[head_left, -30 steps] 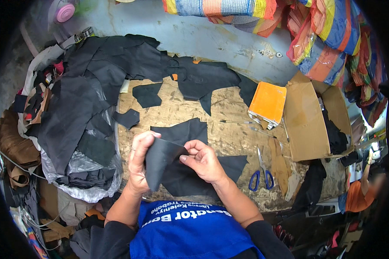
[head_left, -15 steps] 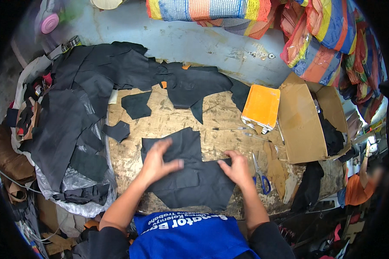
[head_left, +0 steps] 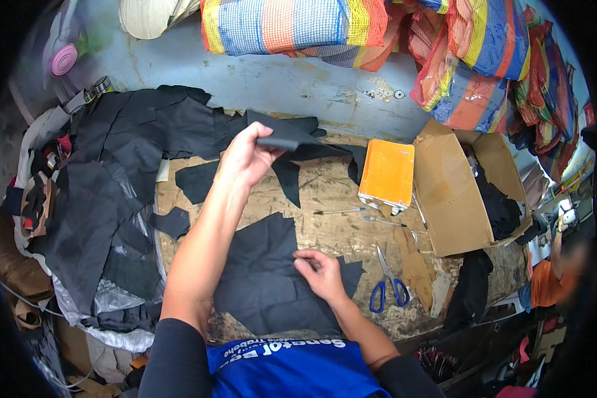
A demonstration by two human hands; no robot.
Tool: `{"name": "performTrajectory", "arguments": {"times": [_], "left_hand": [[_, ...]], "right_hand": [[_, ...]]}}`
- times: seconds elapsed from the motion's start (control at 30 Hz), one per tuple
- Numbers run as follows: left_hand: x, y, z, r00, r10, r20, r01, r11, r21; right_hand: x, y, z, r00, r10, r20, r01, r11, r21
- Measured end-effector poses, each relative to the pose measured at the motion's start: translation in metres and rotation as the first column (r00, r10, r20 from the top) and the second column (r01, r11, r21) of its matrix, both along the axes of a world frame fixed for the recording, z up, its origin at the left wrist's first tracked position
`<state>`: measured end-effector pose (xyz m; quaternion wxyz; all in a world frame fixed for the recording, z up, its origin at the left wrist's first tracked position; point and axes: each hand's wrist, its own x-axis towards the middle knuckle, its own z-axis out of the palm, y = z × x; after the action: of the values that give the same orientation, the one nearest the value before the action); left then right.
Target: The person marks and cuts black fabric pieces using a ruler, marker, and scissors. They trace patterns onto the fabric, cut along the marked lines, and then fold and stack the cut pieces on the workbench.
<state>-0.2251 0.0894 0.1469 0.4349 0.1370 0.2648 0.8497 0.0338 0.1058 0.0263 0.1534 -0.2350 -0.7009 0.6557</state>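
Note:
My left hand (head_left: 249,156) is raised over the far part of the table, closed on the edge of a dark leather-like piece (head_left: 292,138). That piece is lifted and seen nearly edge-on. Close to my body, a larger black sheet (head_left: 262,285) of similar material lies on the table, slightly creased. My right hand (head_left: 323,275) rests over this sheet's right side, thumb and forefinger apart, the other fingers loosely curled. Blue-handled scissors (head_left: 389,285) lie to its right.
Black pieces (head_left: 139,126) are heaped along the left and back. An orange-topped box (head_left: 388,172) stands beside an open cardboard carton (head_left: 454,192) holding black scraps. Pens (head_left: 338,211) and tan scraps (head_left: 411,255) lie near them. Another person (head_left: 554,285) is at far right.
My left hand has moved from the near sheet to the back and lifted a black piece. My right hand has shifted left over the sheet. The scissors' handles have shifted; the view has moved slightly.

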Motion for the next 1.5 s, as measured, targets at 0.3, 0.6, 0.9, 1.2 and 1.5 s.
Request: {"name": "performTrajectory", "arguments": {"times": [0.3,0.6,0.9,1.2,1.5], "left_hand": [[0.084,-0.225,-0.012,0.982,0.17,-0.08,-0.14,0.946,0.292],[0.163,-0.329,-0.098,0.982,0.106,-0.153,-0.183,0.71,-0.68],[0.133,-0.304,-0.11,0.906,0.109,-0.41,-0.4,0.539,-0.741],[0.129,-0.328,-0.069,0.761,0.445,-0.471,-0.617,0.721,-0.315],[0.134,-0.338,-0.048,0.676,0.563,-0.475,-0.671,0.737,-0.081]], "right_hand": [[-0.091,0.033,0.031,0.804,-0.179,-0.567,-0.419,0.506,-0.754],[-0.051,0.024,0.005,0.945,-0.312,-0.099,0.201,0.792,-0.577],[-0.081,0.064,0.004,0.884,-0.365,0.293,0.062,0.712,0.7],[-0.015,0.065,0.098,0.761,-0.418,-0.496,0.406,0.903,-0.14],[0.023,0.052,0.13,0.712,-0.381,-0.589,0.231,0.92,-0.316]]}}
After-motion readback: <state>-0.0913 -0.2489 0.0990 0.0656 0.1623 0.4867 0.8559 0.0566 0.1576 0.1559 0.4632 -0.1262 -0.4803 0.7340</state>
